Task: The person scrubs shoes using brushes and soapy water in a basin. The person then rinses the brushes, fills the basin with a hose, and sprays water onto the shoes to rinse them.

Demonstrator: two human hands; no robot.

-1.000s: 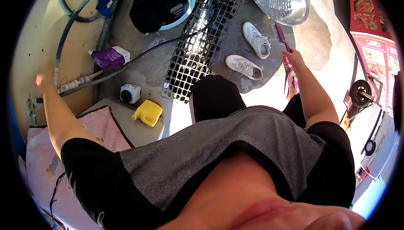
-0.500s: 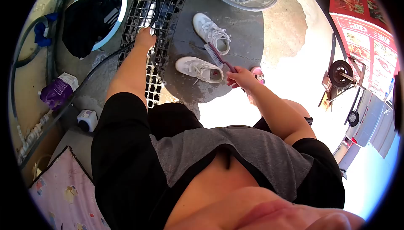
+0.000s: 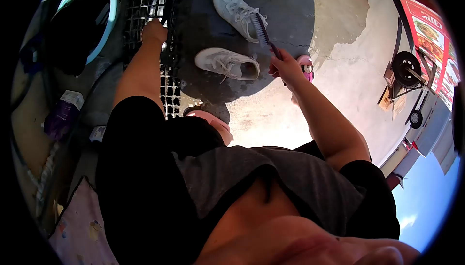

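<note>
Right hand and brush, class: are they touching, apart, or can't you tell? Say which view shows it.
Touching. The head view shows the right hand closed around one end of the brush, its bristled end sticking out.

Outdoor washing spot; yard or roadside, cannot tell which. Concrete ground (image 3: 339, 100), damp in patches, strong sun, open blue sky (image 3: 421, 219). Drain grate (image 3: 139, 3) set in floor, black hose (image 3: 102, 74), blue basin (image 3: 113, 18) of dark cloth. Beyond: red food-photo sign (image 3: 430, 37), wheeled frame (image 3: 406, 68)
</note>
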